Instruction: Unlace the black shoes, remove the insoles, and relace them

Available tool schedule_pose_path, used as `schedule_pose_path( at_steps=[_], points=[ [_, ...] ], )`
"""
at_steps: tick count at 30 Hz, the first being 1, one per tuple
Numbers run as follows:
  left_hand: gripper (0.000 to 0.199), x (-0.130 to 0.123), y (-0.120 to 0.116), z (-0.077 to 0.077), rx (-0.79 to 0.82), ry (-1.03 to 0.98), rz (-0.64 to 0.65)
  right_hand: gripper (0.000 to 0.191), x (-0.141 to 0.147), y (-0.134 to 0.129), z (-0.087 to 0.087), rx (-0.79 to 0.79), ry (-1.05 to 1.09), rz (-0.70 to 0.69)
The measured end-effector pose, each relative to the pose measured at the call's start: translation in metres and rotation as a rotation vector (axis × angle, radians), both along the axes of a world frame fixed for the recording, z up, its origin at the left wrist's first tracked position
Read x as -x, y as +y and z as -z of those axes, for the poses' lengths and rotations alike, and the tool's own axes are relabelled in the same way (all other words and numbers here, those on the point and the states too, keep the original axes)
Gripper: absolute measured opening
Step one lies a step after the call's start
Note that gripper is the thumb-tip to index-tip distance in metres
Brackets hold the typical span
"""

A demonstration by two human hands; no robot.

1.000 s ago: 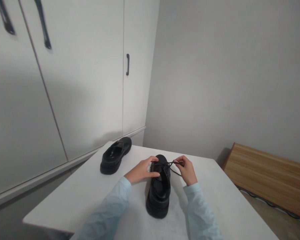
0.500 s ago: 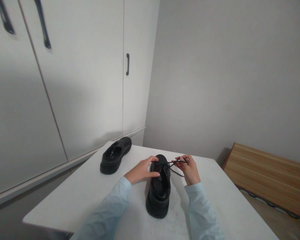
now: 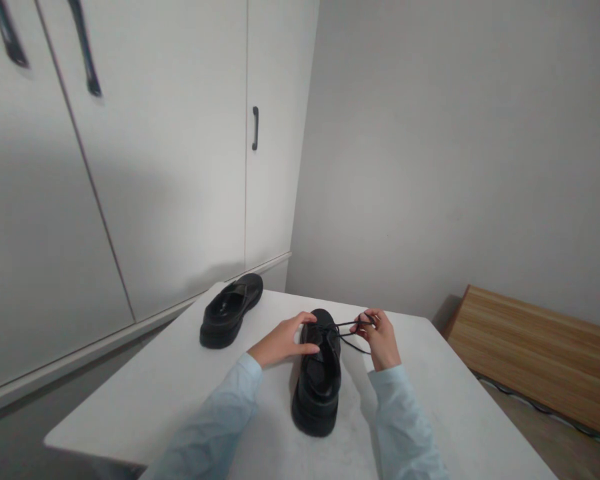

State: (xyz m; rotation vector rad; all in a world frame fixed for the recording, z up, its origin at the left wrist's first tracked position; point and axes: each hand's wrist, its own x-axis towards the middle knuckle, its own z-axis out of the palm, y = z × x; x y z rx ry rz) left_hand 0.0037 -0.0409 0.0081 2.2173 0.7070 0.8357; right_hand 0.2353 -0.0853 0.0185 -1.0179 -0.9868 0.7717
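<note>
A black shoe stands on the white table in front of me, its toe pointing away. My left hand grips the shoe's left side near the lacing, thumb by the opening and fingers toward the toe. To the right of the shoe, my right hand pinches the black shoelace. Strands of it stretch from the eyelets to my fingertips, and a loose end hangs below that hand. Farther left sits the second black shoe, which neither hand touches.
The white table carries both shoes. White cabinets with dark handles rise along the left, and a plain grey wall stands behind. A wood-grain panel lies beyond the table's right edge, with a cable along its lower side.
The lace strands between the shoe and my right hand now look straighter and more spread apart. My right fingers have shifted very slightly. My left hand and both shoes stay put.
</note>
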Motion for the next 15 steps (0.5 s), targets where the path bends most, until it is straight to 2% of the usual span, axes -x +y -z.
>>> schedule_pose_path(
  at_steps=[9, 15],
  points=[
    [0.060, 0.0002, -0.0001, 0.0002, -0.007, -0.005, 0.006, 0.031, 0.0013, 0.0021, 0.0008, -0.017, -0.213, 0.073],
    [0.059, 0.0004, 0.0009, 0.0003, -0.014, 0.002, 0.002, 0.029, 0.0073, 0.0019, 0.0027, 0.015, -0.292, -0.017]
  ],
)
